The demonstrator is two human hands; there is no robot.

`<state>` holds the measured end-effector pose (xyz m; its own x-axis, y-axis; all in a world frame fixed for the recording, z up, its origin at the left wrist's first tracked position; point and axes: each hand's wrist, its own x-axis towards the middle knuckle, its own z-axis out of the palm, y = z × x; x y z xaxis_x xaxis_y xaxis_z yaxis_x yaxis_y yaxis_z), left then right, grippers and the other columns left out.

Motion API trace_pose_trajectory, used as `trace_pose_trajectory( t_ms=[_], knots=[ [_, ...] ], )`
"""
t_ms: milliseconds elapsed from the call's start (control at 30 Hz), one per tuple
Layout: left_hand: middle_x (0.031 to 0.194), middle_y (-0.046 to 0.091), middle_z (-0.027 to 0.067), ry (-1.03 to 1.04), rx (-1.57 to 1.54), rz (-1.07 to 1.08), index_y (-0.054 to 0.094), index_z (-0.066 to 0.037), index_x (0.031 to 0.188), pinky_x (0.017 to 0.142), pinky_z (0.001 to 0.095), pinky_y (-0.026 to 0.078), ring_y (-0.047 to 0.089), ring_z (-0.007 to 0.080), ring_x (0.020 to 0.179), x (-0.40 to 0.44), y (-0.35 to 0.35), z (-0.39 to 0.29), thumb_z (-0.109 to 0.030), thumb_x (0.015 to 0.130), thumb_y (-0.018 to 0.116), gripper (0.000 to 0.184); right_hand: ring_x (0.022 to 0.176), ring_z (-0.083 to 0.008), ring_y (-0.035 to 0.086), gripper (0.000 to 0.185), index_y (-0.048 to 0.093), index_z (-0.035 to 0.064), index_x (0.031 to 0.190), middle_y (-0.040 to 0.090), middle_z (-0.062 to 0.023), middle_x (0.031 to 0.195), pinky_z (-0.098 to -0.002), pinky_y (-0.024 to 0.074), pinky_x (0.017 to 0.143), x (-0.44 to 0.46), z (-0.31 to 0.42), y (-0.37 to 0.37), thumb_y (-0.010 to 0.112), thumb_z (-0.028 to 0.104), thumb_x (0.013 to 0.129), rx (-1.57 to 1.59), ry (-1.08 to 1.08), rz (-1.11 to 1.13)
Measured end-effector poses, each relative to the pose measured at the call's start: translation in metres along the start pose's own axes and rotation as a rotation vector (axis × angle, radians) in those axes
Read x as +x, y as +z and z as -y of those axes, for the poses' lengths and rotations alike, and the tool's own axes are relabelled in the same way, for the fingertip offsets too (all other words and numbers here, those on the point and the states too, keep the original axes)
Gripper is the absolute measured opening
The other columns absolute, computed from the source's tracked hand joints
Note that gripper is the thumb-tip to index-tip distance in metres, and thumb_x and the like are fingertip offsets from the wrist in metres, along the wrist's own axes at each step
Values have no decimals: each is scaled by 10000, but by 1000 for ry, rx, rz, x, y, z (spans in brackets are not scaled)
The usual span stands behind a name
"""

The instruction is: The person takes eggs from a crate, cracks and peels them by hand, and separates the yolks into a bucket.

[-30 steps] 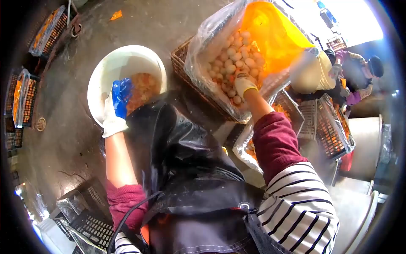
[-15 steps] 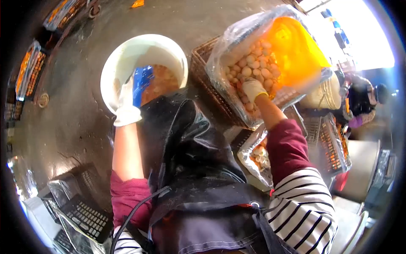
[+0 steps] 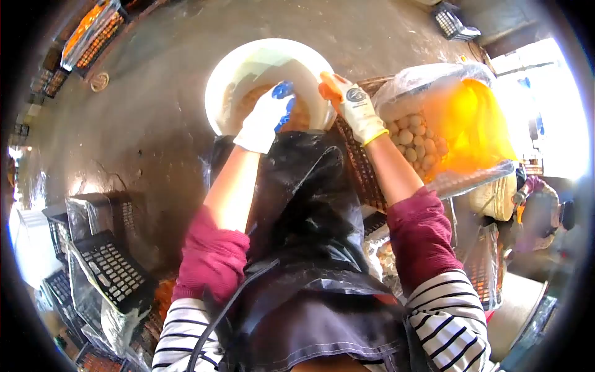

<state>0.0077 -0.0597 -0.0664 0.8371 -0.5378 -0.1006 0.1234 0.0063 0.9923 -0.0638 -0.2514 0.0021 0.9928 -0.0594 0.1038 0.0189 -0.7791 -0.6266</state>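
Observation:
My left hand (image 3: 268, 119), in a white glove with a blue coating, hangs over a white bucket (image 3: 218, 80) with its fingers curled in. What they hold, if anything, is hidden. At the bucket's right rim is my right hand (image 3: 354, 106), in a white glove with orange fingers. Its fingers are pressed together, and I cannot make out anything between them. Cloudy brownish contents (image 3: 300, 115) lie in the bucket. Beside my right forearm, pale rounded things like eggs or shells (image 3: 414, 137) fill a plastic-lined crate (image 3: 359, 167).
An orange bag or sheet (image 3: 474, 127) covers part of the lined crate. Black crates (image 3: 114, 270) are stacked at lower left, and filled crates (image 3: 93, 37) stand at upper left. Another person (image 3: 538, 208) works at the far right near a pale bucket (image 3: 494, 197). The floor (image 3: 155, 93) looks wet.
My right hand has moved left, out of the lined crate to the bucket's rim. My left hand has curled its fingers. The whole view has shifted.

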Motion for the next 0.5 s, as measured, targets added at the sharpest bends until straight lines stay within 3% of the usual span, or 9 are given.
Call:
trace_pose_trajectory(
  t_ms=[33,133,167,200,267,300,367,400,500],
  knots=[
    [1135,562,85,-14,-239,-1,489,-38,1228,844,261,463,550,170,1001,-4,8,-7,-149,907,495,340,985,-190,548,318,536,68,1174,581,-31,1107,-312,459,811,0,13,-4,544,158,869,174,95,18],
    [1165,535,71,139,-93,128,457,-36,1258,858,240,449,521,150,1018,-11,22,-38,-163,909,503,374,905,-159,550,234,551,35,1100,574,-43,1043,-275,453,776,3,9,10,483,146,904,995,269,127],
    [1191,519,58,45,-211,132,445,-49,1274,885,239,428,497,147,1054,-12,23,-49,-154,917,489,375,869,-144,548,214,559,24,1065,570,-47,1011,-256,447,763,7,11,15,448,140,924,1322,304,178],
    [1217,503,44,-49,-327,134,434,-62,1290,912,239,407,473,143,1090,-13,22,-58,-145,924,476,378,910,-164,537,180,568,33,1027,575,-52,981,-276,439,798,12,13,17,488,129,898,903,54,254],
    [1234,490,32,-101,-433,142,432,-79,1295,947,251,380,444,152,1133,-14,12,-50,-195,932,478,385,932,-193,535,190,569,35,1016,575,-64,1003,-292,431,825,18,24,22,529,154,873,853,97,262],
    [1233,491,35,-11,-205,98,442,-75,1285,947,256,381,445,154,1131,-15,9,-40,-209,934,473,377,943,-208,533,200,569,36,1010,576,-69,1014,-300,427,838,21,28,25,549,167,860,828,119,264],
    [1231,494,41,160,251,13,463,-68,1265,945,265,382,447,159,1128,-21,5,-42,-236,939,464,367,884,-161,542,186,570,41,987,579,-64,960,-286,454,772,30,26,42,508,177,876,442,61,208],
    [1202,526,83,134,318,-65,493,-59,1231,940,287,390,480,181,1110,-25,8,-43,-236,942,447,342,854,-138,546,185,570,44,975,581,-61,932,-278,467,739,34,23,47,487,182,884,249,32,174],
    [1141,575,113,170,656,-66,521,-46,1193,921,292,411,530,214,1075,-36,6,-61,-213,919,472,325,951,-269,534,330,588,63,967,579,-103,964,-331,441,822,25,42,38,661,280,729,-24,-117,137]
  ],
)
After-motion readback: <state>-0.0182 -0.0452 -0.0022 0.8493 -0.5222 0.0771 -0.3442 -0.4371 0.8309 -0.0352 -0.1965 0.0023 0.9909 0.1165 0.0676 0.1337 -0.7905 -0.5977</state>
